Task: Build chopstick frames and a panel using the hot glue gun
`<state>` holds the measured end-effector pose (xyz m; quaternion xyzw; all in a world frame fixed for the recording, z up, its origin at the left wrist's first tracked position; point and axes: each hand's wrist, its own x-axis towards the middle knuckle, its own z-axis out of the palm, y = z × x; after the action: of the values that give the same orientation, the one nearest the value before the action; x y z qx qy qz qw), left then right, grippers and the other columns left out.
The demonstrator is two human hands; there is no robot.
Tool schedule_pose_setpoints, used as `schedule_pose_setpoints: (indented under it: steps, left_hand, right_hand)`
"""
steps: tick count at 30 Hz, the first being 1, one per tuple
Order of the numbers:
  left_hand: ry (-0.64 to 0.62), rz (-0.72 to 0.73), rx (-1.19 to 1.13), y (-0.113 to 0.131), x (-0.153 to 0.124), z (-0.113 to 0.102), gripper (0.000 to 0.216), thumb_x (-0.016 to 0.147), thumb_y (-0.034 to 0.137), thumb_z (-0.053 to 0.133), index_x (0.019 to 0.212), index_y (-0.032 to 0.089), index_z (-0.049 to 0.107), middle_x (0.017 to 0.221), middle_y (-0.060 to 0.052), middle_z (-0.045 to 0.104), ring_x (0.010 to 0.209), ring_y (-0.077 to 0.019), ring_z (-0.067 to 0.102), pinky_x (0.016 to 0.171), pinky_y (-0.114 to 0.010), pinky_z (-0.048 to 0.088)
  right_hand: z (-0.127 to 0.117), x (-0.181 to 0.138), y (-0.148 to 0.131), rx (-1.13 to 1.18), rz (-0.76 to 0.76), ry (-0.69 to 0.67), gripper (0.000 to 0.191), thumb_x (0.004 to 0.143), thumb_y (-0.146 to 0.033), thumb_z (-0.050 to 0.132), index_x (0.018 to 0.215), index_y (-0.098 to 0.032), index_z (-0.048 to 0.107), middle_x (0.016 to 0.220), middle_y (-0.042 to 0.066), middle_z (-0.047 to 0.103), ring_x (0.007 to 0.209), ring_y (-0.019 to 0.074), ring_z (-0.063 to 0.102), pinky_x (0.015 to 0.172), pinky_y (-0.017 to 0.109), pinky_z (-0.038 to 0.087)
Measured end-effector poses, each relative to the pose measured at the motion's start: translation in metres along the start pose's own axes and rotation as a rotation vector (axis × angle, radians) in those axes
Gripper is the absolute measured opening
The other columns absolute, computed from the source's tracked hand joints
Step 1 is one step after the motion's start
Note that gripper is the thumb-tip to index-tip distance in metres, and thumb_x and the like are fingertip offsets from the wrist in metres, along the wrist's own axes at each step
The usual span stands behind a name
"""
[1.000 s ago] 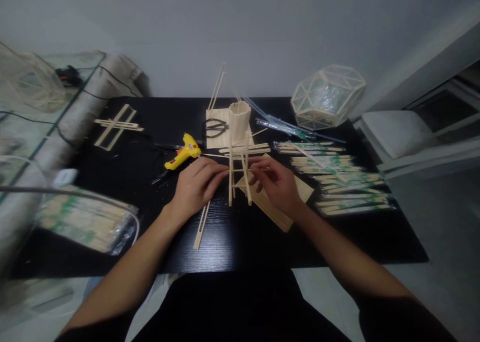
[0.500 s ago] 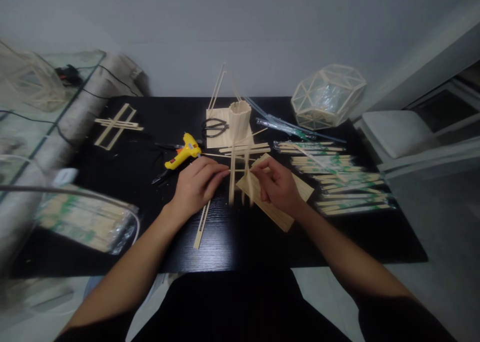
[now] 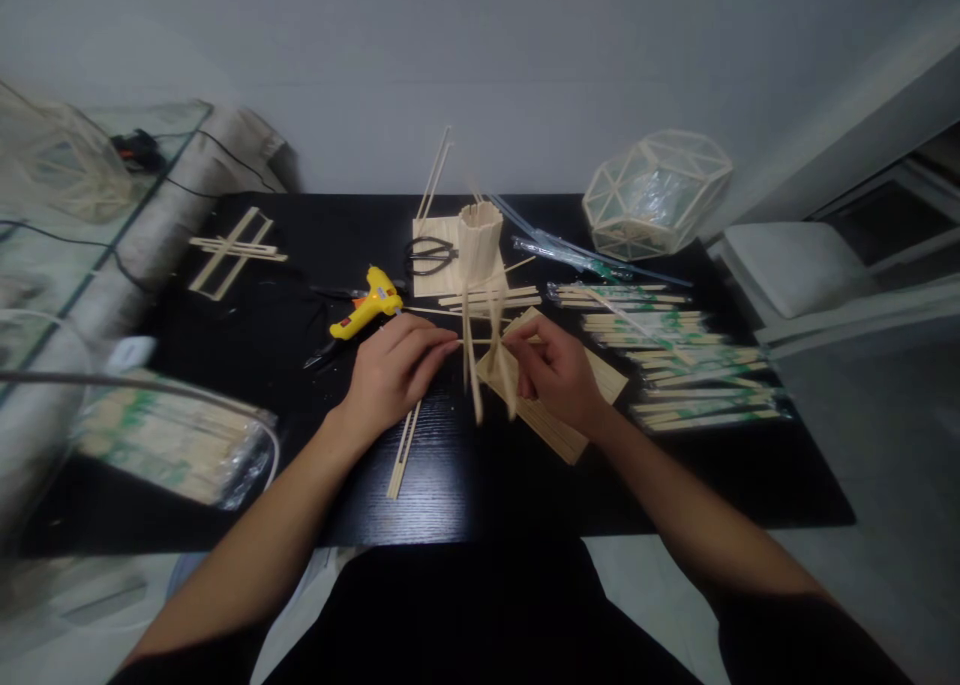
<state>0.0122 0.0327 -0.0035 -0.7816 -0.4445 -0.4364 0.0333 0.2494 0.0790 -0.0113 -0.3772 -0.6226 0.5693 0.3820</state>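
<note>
A slim open frame of pale wooden sticks [image 3: 496, 340] is held between the two hands over the black wood-grained table [image 3: 457, 470], nearer the person than the upright, ribbed cup of pale wood [image 3: 480, 250]. Narrow bars run lengthwise along its two sides, and a thin pale wooden crosspiece [image 3: 482, 342] passes across them. The bars' near ends slant to the right (blur smears them, so their joints and number cannot be made out). The bare left hand [image 3: 397, 365] pinches the crosspiece's left end between thumb and fingers; the bare right hand [image 3: 556, 373] pinches at its right end. A flat slatted panel of pale wood [image 3: 571, 445] lies nearer and rightward of the cup, partly behind the right hand; a yellow plastic glue gun [image 3: 367, 308] lies leftward of the cup.
</note>
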Motion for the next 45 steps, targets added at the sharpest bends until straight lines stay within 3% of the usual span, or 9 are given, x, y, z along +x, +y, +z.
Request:
schedule_pose_setpoints:
  steps: [45]
  left_hand:
    - [-0.009,0.001,-0.015,0.0010,0.0019,-0.0005,0.008,0.098,0.018,0.073,0.106,0.016,0.073,0.092,-0.005,0.074,0.082,-0.0142,0.070,0.076,-0.028,0.058]
  right_hand:
    - [0.0016,0.0010,-0.0015,0.009,-0.013,0.025,0.043,0.093,-0.063,0.075,0.087,-0.023,0.061,0.049,-0.009,0.053,0.040,0.0093,0.049,0.042,0.022,0.039]
